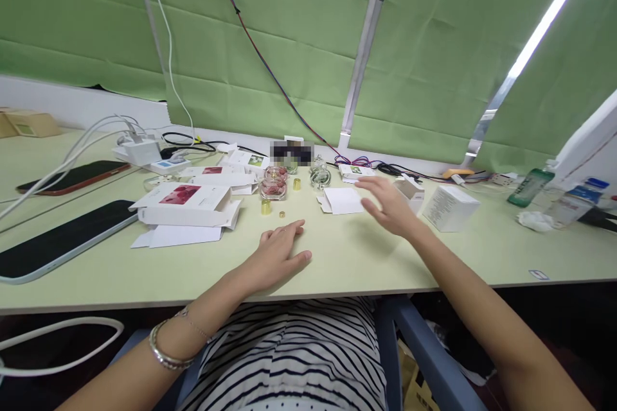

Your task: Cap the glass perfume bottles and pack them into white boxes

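My left hand (pixel 277 253) rests palm down on the pale green table (pixel 337 257), fingers spread, holding nothing. Just beyond it lie small gold caps (pixel 266 207) and two glass bottles with pink contents (pixel 274 183). My right hand (pixel 388 204) hovers open above the table, blurred, beside a flat white card insert (pixel 341 200) and an open small white box (pixel 409 192). A clear glass bottle (pixel 319 174) stands behind the card. A closed white box (pixel 450 207) sits to the right of my right hand.
Flattened white cartons with pink pictures (pixel 186 204) lie at the left. Two dark phones (pixel 58 237) and a white power strip with cables (pixel 139 151) are further left. A green bottle (pixel 530 186) and crumpled tissue (pixel 533 221) sit far right. Green curtains hang behind.
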The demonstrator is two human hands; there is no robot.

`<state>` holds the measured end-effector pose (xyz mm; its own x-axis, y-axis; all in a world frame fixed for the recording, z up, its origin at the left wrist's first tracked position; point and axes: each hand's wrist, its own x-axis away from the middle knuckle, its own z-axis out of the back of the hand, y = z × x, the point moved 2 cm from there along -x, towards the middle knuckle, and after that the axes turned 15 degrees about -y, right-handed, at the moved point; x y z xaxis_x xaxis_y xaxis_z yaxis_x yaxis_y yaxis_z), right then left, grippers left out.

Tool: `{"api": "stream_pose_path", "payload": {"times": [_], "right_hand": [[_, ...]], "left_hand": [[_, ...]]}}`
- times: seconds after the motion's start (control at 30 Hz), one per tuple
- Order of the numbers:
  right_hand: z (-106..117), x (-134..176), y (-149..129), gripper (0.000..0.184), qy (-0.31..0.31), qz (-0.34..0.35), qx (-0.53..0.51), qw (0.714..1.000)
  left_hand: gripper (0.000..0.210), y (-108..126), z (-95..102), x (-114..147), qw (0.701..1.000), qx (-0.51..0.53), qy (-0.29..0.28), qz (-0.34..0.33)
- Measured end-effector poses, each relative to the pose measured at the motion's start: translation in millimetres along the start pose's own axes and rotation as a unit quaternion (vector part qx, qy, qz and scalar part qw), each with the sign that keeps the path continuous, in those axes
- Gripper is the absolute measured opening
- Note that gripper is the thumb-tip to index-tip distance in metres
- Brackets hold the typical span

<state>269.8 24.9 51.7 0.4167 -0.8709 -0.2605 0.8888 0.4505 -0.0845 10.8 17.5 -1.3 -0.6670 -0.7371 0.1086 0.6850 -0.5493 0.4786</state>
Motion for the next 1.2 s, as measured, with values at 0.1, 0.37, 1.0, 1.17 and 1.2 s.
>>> {"api": "stream_pose_path", "payload": {"times": [0.1, 0.37, 1.0, 1.17, 1.2], "right_hand": [[-36.1, -34.5, 9.7, 0.058, -0.177, -0.113, 0.023, 0.977], [-63.1, -6.7, 8.7, 0.07, -0.338, -0.112, -0.009, 0.934], [-65.8, 33.6, -33.5, 0.079, -0.117, -0.042, -0.227, 0.966], [-64.6, 36.1, -36.5, 0.07, -0.117, -0.026, -0.246, 0.962], [-64.2, 36.1, -36.0, 0.071, -0.114, -0.028, -0.255, 0.96]], "left_hand": [[0.06, -0.6, -0.5, 0.4, 1.0, 0.0, -0.001, 0.001], [0.058, 2.0, -0.8, 1.2, 1.0, -0.014, 0.0, -0.004], [0.064, -3.9, -5.8, -3.7, 0.999, -0.016, 0.022, -0.021], [0.061, -4.5, -5.5, -4.5, 0.999, 0.004, 0.033, -0.023], [0.06, -4.0, -4.9, -4.8, 0.999, 0.005, 0.035, -0.021]]}}
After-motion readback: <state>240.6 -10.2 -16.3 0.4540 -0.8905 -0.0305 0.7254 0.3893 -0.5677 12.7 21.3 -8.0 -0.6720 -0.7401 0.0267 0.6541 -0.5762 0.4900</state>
